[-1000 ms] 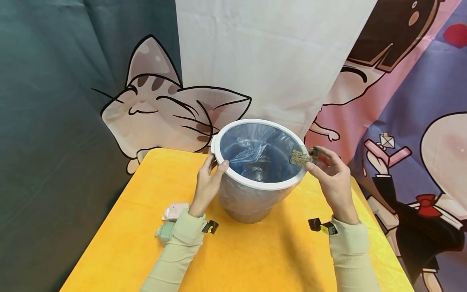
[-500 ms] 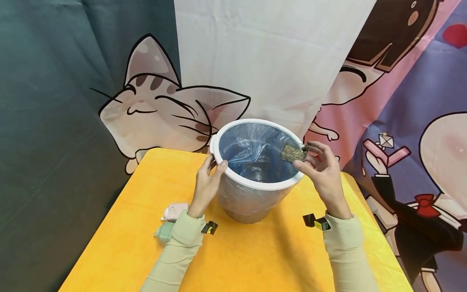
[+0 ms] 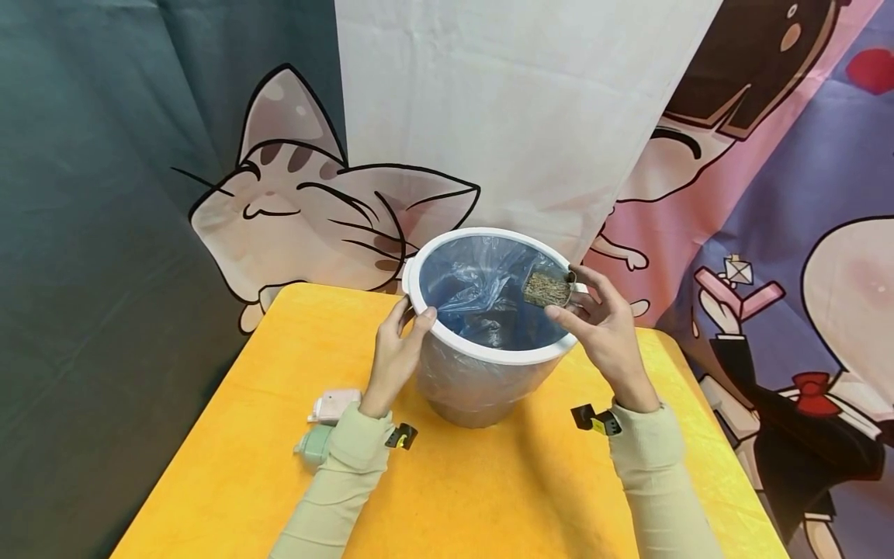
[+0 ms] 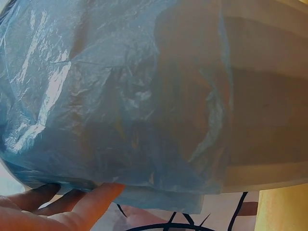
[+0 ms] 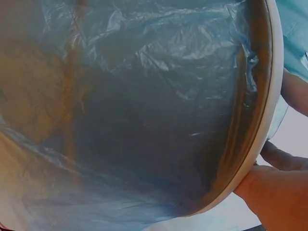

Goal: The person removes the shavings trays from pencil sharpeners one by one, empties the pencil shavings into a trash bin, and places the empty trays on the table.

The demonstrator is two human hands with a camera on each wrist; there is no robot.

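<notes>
A trash can (image 3: 469, 388) with a white rim (image 3: 489, 356) stands on the yellow table, lined with a translucent blue bag (image 3: 482, 272). My left hand (image 3: 394, 353) grips the rim at its left side, thumb on top and fingers outside. In the left wrist view its fingers (image 4: 96, 202) lie against the overhanging bag. At the right side, my right hand (image 3: 608, 334) holds a small clear container (image 3: 547, 288) of brownish-green, grainy dry stuff, tilted over the can's opening. The right wrist view shows that hand (image 5: 279, 192) beyond the rim, the container mostly hidden.
Left of the can, a pink bottle (image 3: 338, 405) and a pale green bottle (image 3: 317, 445) lie on the yellow table (image 3: 475, 497), close to the left sleeve. Cartoon-printed cloth (image 3: 531, 116) hangs behind the table and along its right side.
My right hand has moved left, carrying the clear container from the right rim further over the opening. The left hand and the trash can have stayed in place.
</notes>
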